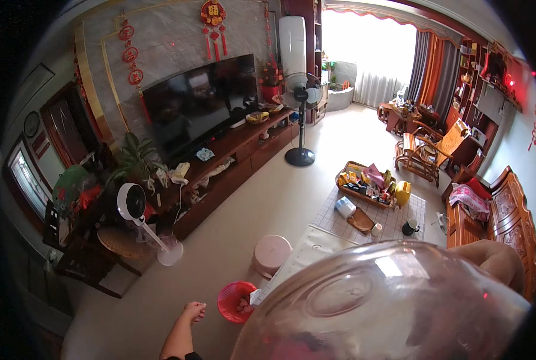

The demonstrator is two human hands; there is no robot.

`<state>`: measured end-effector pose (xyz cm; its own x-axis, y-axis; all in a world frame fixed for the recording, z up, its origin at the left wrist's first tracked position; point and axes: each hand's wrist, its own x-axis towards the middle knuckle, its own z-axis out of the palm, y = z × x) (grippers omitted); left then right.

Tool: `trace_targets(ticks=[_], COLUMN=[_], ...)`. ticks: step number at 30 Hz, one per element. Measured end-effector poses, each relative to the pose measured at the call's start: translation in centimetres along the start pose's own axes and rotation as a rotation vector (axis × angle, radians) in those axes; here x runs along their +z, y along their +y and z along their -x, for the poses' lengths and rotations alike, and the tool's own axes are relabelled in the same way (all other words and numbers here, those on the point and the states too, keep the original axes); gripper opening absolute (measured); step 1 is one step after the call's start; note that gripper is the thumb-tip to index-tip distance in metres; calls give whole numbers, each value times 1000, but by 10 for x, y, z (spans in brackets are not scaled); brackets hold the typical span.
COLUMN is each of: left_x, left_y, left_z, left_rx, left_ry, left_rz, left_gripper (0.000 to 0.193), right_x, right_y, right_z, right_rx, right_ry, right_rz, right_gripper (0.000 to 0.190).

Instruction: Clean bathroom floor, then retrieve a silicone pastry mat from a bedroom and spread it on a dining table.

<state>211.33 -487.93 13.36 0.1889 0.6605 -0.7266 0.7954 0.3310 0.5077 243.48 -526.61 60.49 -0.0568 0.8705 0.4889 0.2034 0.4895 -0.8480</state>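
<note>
A large see-through plastic container [340, 310], its round base turned towards the room, fills the lower right very close to the camera. My right hand [493, 261] is at its far right edge and holds it up; the fingers are hidden behind the plastic. My left hand [195, 311] is low in the view with fingers curled in and nothing visible in it. Just right of it, on the floor, stands a red waste basket [225, 299] with crumpled tissue inside. Behind the basket is a round pink stool or bin [272, 254], beside a table with a white cover [315, 247].
A checked table top [414, 211] bears a tray of packets [367, 200], a tissue pack [345, 207] and a dark mug [410, 227]. A white fan [132, 201] and a black standing fan [300, 157] flank the TV cabinet [250, 153]. A carved wooden sofa [513, 211] stands right.
</note>
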Motion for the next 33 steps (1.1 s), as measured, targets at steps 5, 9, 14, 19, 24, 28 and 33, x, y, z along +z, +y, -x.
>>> trace_targets(ticks=[5,9,14,19,24,28,33], left_x=[9,12,9,5,5,6,10], left_y=[-22,-46,-32,-48,-49,-54,-20], left_z=[-26,-36,-2,7,9,6,27], left_rx=[16,78,66,-12,-11,-17,-14], left_ry=[-27,-28,-44,-4,13,2,11], left_rz=[-5,22,-19,56,45,72,29], left_gripper=[25,27,27,26,26,26,25], right_x=[-7,-14,-14,-15,-19,-22,-18], right_y=[-1,5,3,-2,-8,-14,-20], right_z=[7,4,6,4,7,9,9], right_rx=[61,-108,-64,-97,-145,-177,-108], right_ry=[45,-117,-101,-142,-171,-212,-161], right_rz=[-80,114,102,94,102,197,185], right_gripper=[34,29,27,26,26,29,32])
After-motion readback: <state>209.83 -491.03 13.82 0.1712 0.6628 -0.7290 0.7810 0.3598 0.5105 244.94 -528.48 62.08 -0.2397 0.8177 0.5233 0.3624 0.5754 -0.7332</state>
